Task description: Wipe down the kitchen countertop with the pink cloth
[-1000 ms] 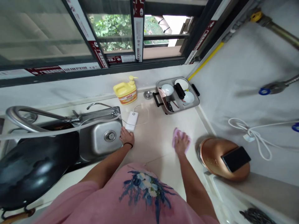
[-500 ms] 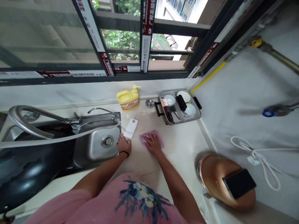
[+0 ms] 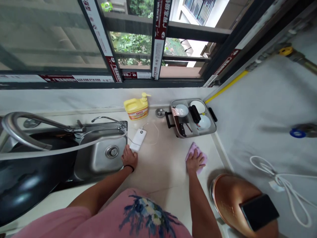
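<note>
My right hand (image 3: 195,161) presses a pinkish-purple cloth (image 3: 203,158) against the pale countertop (image 3: 163,172), below the divided metal pan. Its fingers are partly bent over the cloth, which bunches out on both sides of them. At the sink's right edge my left hand (image 3: 129,156) rests on the counter, fingers forward and holding nothing. A white power bank (image 3: 138,139) with a cable lies just beyond those fingers. The steel sink (image 3: 99,162) is directly left of that hand.
A yellow pump bottle (image 3: 136,108) stands by the wall. The divided pan (image 3: 193,132) holds bowls and a black-handled utensil. At right sits a copper-coloured lid (image 3: 230,198) with a black phone (image 3: 259,211) on it. A large black wok (image 3: 32,178) and a faucet (image 3: 59,124) are left.
My right hand has slid the cloth rightward across the counter, from near the power bank to below the pan. My left hand stays by the sink edge. The view has shifted slightly.
</note>
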Demonstrator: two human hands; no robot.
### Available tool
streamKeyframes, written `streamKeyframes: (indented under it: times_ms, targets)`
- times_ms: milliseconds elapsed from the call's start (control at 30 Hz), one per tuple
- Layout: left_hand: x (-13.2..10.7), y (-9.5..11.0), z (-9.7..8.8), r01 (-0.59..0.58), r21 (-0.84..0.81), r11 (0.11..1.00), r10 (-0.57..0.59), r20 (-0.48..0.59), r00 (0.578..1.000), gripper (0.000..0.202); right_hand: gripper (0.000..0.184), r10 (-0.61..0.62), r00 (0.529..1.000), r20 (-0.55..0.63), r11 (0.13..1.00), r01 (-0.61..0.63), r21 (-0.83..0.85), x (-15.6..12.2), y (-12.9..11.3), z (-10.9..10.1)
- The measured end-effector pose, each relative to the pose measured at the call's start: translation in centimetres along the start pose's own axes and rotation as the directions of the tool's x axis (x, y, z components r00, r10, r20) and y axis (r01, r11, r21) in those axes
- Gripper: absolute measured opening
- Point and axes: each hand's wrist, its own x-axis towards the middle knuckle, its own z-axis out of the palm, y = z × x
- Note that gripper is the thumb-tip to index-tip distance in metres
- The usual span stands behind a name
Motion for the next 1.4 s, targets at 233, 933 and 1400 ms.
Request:
streamKeyframes:
  times_ms: [233, 933, 1400]
  targets:
    - [0.1, -0.2, 0.2, 0.005, 0.008, 1.0, -0.006, 0.012, 1.0, 0.074, 0.061, -0.297, 0.952, 0.07, 0.953, 0.3, -0.042, 3.2, -2.6, 0.0]
    - [0.2, -0.2, 0.4, 0.004, 0.008, 1.0, -0.004, 0.017, 1.0, 0.075, 0.076, 0.329, 0.94, -0.087, 0.944, -0.326, 0.051, 8.5, 4.2, -1.8]
    - [0.1, 0.2, 0.1, 0.007, -0.012, 1.0, -0.007, 0.001, 1.0, 0.072, 0.056, -0.865, 0.454, 0.211, 0.486, 0.863, 0.135, -11.3, -13.3, 3.6]
